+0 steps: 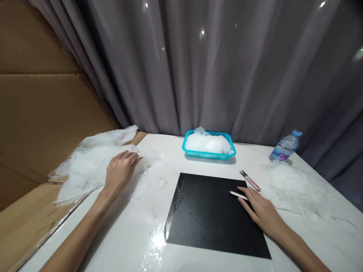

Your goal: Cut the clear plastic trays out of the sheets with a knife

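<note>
My left hand (121, 168) is at the edge of a heap of white fluffy fibre (90, 162), fingers curled together and closed on a bit of the fluff. My right hand (259, 207) rests at the right side of a black square board (215, 219), closed around slim silver tweezers (237, 195). The tip of the tweezers points left, just over the board. Just beyond that hand lies a pair of pink-handled thread snips (249, 180), blades toward the back.
A turquoise basket (210, 155) holding white fluff stands at the back. On the right, a water bottle (285, 147) with a blue cap stands behind another spread of white fibre (300, 189). Cardboard (42, 124) borders the left, and a grey curtain (198, 75) hangs behind the white table (136, 234).
</note>
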`<state>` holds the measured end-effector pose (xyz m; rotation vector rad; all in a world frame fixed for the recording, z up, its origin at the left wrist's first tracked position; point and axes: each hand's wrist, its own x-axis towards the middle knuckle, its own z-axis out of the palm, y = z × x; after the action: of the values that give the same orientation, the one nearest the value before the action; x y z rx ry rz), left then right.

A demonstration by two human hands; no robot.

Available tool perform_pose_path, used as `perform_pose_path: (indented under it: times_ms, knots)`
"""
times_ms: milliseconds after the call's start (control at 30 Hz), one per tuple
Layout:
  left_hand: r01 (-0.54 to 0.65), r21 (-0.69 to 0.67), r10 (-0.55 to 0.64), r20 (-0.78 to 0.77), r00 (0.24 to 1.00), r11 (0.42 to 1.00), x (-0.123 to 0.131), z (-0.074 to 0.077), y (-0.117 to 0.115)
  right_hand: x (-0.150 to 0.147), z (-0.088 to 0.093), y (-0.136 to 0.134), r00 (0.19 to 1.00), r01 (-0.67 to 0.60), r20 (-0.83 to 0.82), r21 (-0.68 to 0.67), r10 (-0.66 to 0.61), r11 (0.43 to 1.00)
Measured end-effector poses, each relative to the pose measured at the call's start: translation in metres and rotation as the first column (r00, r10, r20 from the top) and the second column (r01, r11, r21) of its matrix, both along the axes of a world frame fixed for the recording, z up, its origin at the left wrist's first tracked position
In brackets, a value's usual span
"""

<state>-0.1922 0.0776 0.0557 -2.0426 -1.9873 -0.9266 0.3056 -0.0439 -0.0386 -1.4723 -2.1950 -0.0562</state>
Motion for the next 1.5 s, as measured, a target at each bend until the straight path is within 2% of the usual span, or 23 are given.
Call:
perform_pose_path:
  times_ms: [100, 167, 200, 300, 367, 433, 533, 600, 633, 700, 767, 833, 900, 967, 1033, 1100, 1133, 1167, 1267, 1300, 1367, 1433, 1500]
  knots:
    - [0.030, 0.093, -0.047, 0.178, 0.983, 0.995, 0.014, 0.005, -0.007, -0.001, 0.000, -0.001, 1.000, 0.006, -0.026, 0.001, -0.006, 1.000]
    - [-0.013, 0.191, -0.061, 0.375, 0.925, 0.982, 0.022, 0.016, -0.012, -0.001, 0.000, -0.001, 0.999, 0.013, -0.031, 0.013, -0.013, 1.000]
    - [-0.050, 0.242, -0.074, 0.476, 0.876, 0.969, 0.027, 0.023, -0.014, -0.001, 0.000, -0.002, 0.999, 0.017, -0.028, 0.023, -0.016, 1.000]
    - [-0.160, 0.363, -0.176, 0.734, 0.656, 0.918, 0.040, 0.046, -0.019, -0.002, -0.002, -0.002, 1.000, 0.029, -0.013, 0.037, -0.028, 0.999]
    - [-0.125, 0.351, -0.243, 0.824, 0.511, 0.928, 0.051, 0.059, -0.024, -0.004, -0.003, -0.003, 0.999, 0.039, -0.012, 0.036, -0.039, 0.999]
    - [0.063, 0.236, -0.244, 0.913, 0.328, 0.970, 0.066, 0.064, -0.032, -0.008, -0.003, -0.003, 0.996, 0.080, -0.026, 0.030, -0.080, 0.996]
    - [0.250, 0.135, -0.187, 0.962, 0.197, 0.959, 0.099, 0.058, -0.050, -0.020, 0.004, -0.007, 0.980, 0.158, -0.120, -0.011, -0.158, 0.987]
    - [0.540, 0.034, -0.032, 0.999, -0.013, 0.841, 0.125, 0.048, -0.062, -0.032, 0.014, -0.012, 0.963, 0.112, -0.237, -0.088, -0.130, 0.990]
    - [0.609, 0.044, 0.018, 0.995, -0.095, 0.792, 0.139, 0.044, -0.068, -0.040, 0.021, -0.016, 0.950, 0.041, -0.300, -0.137, -0.081, 0.990]
    - [0.729, 0.045, 0.135, 0.973, -0.187, 0.683, 0.164, 0.037, -0.077, -0.059, 0.036, -0.024, 0.903, -0.153, -0.427, -0.227, 0.043, 0.962]
    - [0.779, 0.076, 0.194, 0.949, -0.247, 0.623, 0.183, 0.034, -0.081, -0.082, 0.049, -0.031, 0.817, -0.319, -0.567, -0.286, 0.109, 0.903]
    - [0.779, 0.095, 0.215, 0.934, -0.285, 0.620, 0.195, 0.028, -0.079, -0.105, 0.059, -0.034, 0.685, -0.404, -0.726, -0.305, 0.063, 0.862]
    - [0.740, 0.082, 0.208, 0.934, -0.292, 0.667, 0.200, 0.018, -0.073, -0.123, 0.065, -0.033, 0.572, -0.397, -0.817, -0.346, -0.065, 0.850]
    - [0.696, 0.021, 0.219, 0.942, -0.254, 0.718, 0.197, 0.004, -0.065, -0.128, 0.069, -0.027, 0.476, -0.345, -0.857, -0.389, -0.198, 0.854]
    - [0.693, -0.108, 0.309, 0.935, -0.172, 0.712, 0.187, -0.011, -0.058, -0.120, 0.074, -0.020, 0.443, -0.292, -0.856, -0.420, -0.267, 0.859]
    - [0.722, -0.261, 0.407, 0.913, -0.031, 0.640, 0.174, -0.022, -0.058, -0.105, 0.078, -0.014, 0.479, -0.238, -0.830, -0.436, -0.286, 0.868]
    - [0.729, -0.314, 0.415, 0.909, 0.045, 0.609, 0.167, -0.026, -0.060, -0.098, 0.079, -0.012, 0.510, -0.203, -0.809, -0.444, -0.293, 0.873]
    - [0.735, -0.335, 0.379, 0.918, 0.115, 0.590, 0.160, -0.028, -0.064, -0.093, 0.080, -0.012, 0.546, -0.173, -0.783, -0.452, -0.296, 0.875]
    - [0.702, -0.342, 0.190, 0.938, 0.289, 0.625, 0.149, -0.028, -0.075, -0.092, 0.075, -0.020, 0.731, -0.132, -0.648, -0.442, -0.214, 0.887]
    - [0.697, -0.327, 0.160, 0.942, 0.296, 0.639, 0.149, -0.028, -0.078, -0.096, 0.072, -0.024, 0.798, -0.128, -0.581, -0.420, -0.158, 0.899]
    - [0.714, -0.277, 0.174, 0.961, 0.216, 0.643, 0.155, -0.031, -0.077, -0.108, 0.067, -0.030, 0.899, -0.117, -0.434, -0.345, -0.048, 0.931]
    - [0.744, -0.217, 0.214, 0.972, 0.102, 0.632, 0.164, -0.034, -0.072, -0.119, 0.065, -0.031, 0.952, -0.106, -0.305, -0.257, 0.023, 0.961]
    - [0.769, -0.191, 0.238, 0.970, 0.053, 0.610, 0.172, -0.037, -0.066, -0.126, 0.066, -0.026, 0.979, -0.123, -0.187, -0.194, 0.086, 0.973]
